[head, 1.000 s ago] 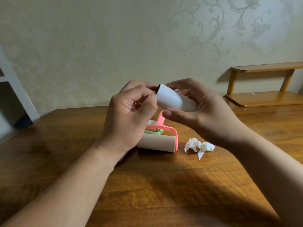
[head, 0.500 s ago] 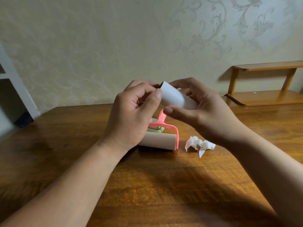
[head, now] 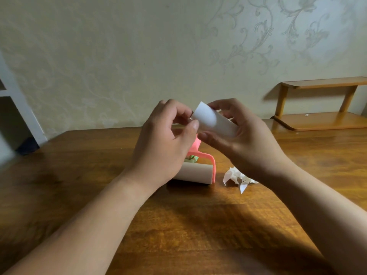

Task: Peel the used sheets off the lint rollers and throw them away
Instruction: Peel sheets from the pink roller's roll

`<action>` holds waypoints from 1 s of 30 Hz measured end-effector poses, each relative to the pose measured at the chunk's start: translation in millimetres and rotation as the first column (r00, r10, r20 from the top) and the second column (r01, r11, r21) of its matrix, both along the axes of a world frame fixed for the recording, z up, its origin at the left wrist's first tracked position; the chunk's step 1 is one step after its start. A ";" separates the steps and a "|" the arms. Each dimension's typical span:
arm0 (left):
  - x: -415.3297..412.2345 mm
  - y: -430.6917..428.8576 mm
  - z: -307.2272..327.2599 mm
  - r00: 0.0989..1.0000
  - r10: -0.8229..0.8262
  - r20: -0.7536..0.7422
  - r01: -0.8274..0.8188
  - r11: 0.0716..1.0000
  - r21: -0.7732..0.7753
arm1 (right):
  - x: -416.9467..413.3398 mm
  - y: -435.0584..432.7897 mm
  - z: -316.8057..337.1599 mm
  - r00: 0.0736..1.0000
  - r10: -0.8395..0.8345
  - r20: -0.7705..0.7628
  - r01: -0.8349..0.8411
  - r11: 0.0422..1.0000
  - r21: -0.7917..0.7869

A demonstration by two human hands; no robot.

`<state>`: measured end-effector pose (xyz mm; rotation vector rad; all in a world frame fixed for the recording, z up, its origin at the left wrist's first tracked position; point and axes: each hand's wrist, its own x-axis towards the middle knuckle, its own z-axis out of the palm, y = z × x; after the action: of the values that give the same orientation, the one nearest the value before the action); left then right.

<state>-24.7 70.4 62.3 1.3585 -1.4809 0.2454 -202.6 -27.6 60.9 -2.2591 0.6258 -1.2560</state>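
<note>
I hold a white lint roller roll [head: 213,121] in the air above the table, tilted with its left end up. My right hand [head: 244,137] grips its body between thumb and fingers. My left hand [head: 164,141] pinches at the roll's left end with thumb and forefinger; whether a sheet edge is lifted is hidden. Beneath my hands a pink-handled lint roller [head: 195,171] lies on the wooden table [head: 178,225], with a green roller [head: 191,158] partly hidden behind it. A crumpled white sheet [head: 237,176] lies just right of the pink roller.
A small two-tier wooden shelf [head: 321,105] stands at the back right against the patterned wall. A white shelf unit [head: 12,96] is at the far left beyond the table's edge.
The roll has tilted a little more upright in my hands and my left thumb has shifted along its left end. The rollers and crumpled sheet on the table have not moved.
</note>
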 end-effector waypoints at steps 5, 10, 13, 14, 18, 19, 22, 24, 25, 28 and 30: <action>3.8 3.9 3.2 0.987 0.083 0.135 -0.065 0.990 -0.127 | -0.3 -0.3 3.1 0.993 0.105 0.059 -0.113 0.981 0.156; 7.7 3.1 1.0 0.960 0.124 0.250 -0.072 0.976 -0.207 | 2.0 -3.5 3.3 0.988 0.147 0.043 -0.153 0.950 0.273; 9.7 2.3 0.8 0.945 0.151 0.292 -0.095 0.976 -0.197 | 4.1 -2.8 0.2 0.990 0.143 0.017 -0.142 0.950 0.279; 9.9 2.2 0.3 0.950 0.142 0.280 -0.092 0.979 -0.182 | 4.4 -2.1 -0.3 0.991 0.134 0.005 -0.131 0.956 0.264; 5.4 1.2 -4.5 0.969 0.129 0.212 -0.101 0.985 -0.140 | 5.0 1.1 1.2 0.991 0.127 0.046 -0.135 0.947 0.291; 4.6 0.7 -4.8 0.973 0.127 0.191 -0.100 0.984 -0.146 | 4.7 1.4 1.7 0.991 0.118 0.068 -0.133 0.944 0.302; 4.0 -3.8 -9.4 0.997 0.070 -0.045 -0.072 0.997 -0.038 | 3.2 0.3 4.3 0.991 0.072 0.111 -0.104 0.941 0.321; 1.5 -6.6 -10.2 0.924 0.002 -0.382 0.028 0.997 0.071 | 2.6 0.0 6.0 0.978 0.111 0.178 -0.174 0.905 0.389; -0.1 -6.8 -9.6 0.845 -0.045 -0.532 0.098 0.993 0.072 | 2.4 0.4 6.6 0.970 0.133 0.205 -0.210 0.883 0.419; -1.3 -6.4 -4.5 0.678 -0.132 -0.723 0.254 0.965 0.063 | 2.3 2.6 6.3 0.966 0.162 0.201 -0.232 0.885 0.405; -3.3 -5.5 -3.0 0.692 -0.163 -0.703 0.315 0.945 0.091 | 2.6 4.1 5.5 0.968 0.174 0.179 -0.229 0.904 0.361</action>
<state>-28.0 64.8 59.3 1.1985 -1.0289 -0.5629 -200.0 -23.5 66.4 -1.8438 0.5141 -1.0760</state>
